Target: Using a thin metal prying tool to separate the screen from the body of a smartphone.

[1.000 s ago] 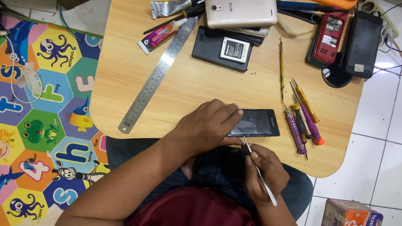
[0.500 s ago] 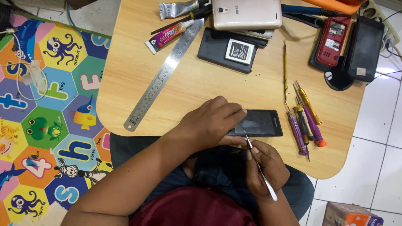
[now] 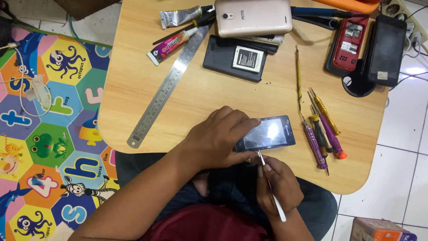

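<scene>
A small black phone lies face up at the near edge of the wooden table. My left hand covers its left end and presses it down, fingers curled over the top edge. My right hand sits below the table edge and grips a thin metal pry tool. The tool's tip touches the phone's lower edge near its middle.
Several screwdrivers lie right of the phone. A steel ruler runs diagonally at left. Glue tubes, a gold phone, a black phone with battery, a red phone and a black handset fill the far side. A colourful foam mat covers the floor.
The view has shifted slightly. Both hands stay at the black phone, with the tool's tip still at its lower edge.
</scene>
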